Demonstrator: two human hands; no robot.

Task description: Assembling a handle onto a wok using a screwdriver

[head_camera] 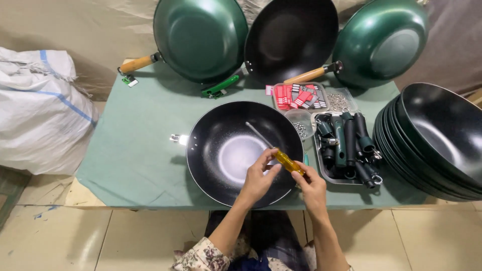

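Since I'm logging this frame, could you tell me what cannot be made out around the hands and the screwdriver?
All in the head view:
- Screwdriver tip: too small to tell its type.
- Right hand palm: turned away, so its grip on the yellow handle is hidden.
- Left hand fingertips cover part of the handle.
- Wok near rim: hidden by both hands.
- Tray handles: piled together, count unclear.
- Stacked woks: cut off by the right edge.

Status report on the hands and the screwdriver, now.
Both hands on the screwdriver: left hand pinching the yellow handle, right hand at its butt end. Shaft over the black wok, tip not touching. Nothing in the way.
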